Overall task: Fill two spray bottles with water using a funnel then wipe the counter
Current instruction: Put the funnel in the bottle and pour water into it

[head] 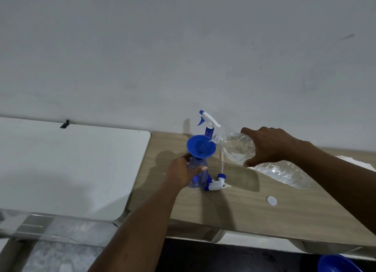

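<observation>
Two bare forearms come in from the bottom and right edges of the frame. At the centre, the left hand (181,174) curls its fingers and thumb round the shoulder of the open spray bottle (195,164), which stands on the wooden counter (244,210) with the blue funnel (200,145) seated in its neck. The right hand (270,145) grips the large clear water bottle (238,149) near its shoulder, fingers spread over the top and thumb beneath. It tips the bottle so the mouth sits over the funnel's right rim, and water seems to be running into the bowl.

Judging by its thin tinted wall, the spray bottle is light and top-heavy under the funnel, so a hold just below the neck suits it best. The water bottle looks soft and crinkled yet heavy with water. A hard squeeze would likely make it gush, and wet plastic may slip.

Behind the funnel, against the wall, stands a second spray bottle (209,131) with its sprayer on. A loose trigger head (216,183) lies just right of the held bottle's base. A white cap (271,201) rests alone toward the lower right.
</observation>
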